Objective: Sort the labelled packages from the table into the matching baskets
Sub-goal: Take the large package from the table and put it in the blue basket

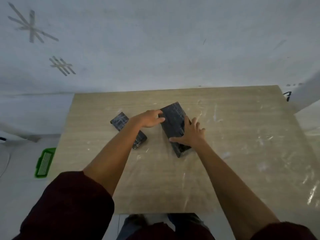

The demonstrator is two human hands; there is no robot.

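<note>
Two dark wrapped packages lie on the wooden table (225, 170). The larger package (173, 122) sits near the table's middle, slanted. My left hand (149, 119) grips its far left edge with thumb and fingers. My right hand (189, 135) presses on its near right side, fingers spread over the edge. The smaller package (121, 121) lies to the left, partly hidden under my left forearm, its near end (140, 142) showing. No label is readable on either package.
A green basket (44, 162) stands on the floor by the table's left edge, only its rim and ribbed bottom showing. A white wall with tape marks runs behind the table. Clear plastic film covers the table's right part.
</note>
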